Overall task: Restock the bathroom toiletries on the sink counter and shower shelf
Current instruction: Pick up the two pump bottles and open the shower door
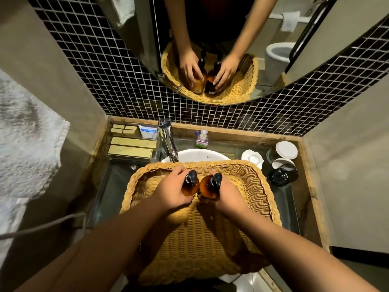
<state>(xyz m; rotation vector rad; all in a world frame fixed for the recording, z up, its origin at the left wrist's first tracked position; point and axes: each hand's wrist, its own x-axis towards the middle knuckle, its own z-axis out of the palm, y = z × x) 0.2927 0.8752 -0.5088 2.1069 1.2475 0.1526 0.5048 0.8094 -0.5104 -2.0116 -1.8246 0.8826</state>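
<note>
Bathroom (sink [202, 157], toilet [275, 57] mirrored)

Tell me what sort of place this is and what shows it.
Most likely a small bathroom, perhaps a hotel's: a white basin with a chrome tap, a round mirror reflecting a toilet, and boxed toiletries in a clear tray beside the tap.

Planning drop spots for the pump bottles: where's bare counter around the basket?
Bare: counter strip left of the basket, in front of the clear tray; strip right of it, in front of the black cup. Crowded: back corners (tray, faucet, white dishes).
</note>
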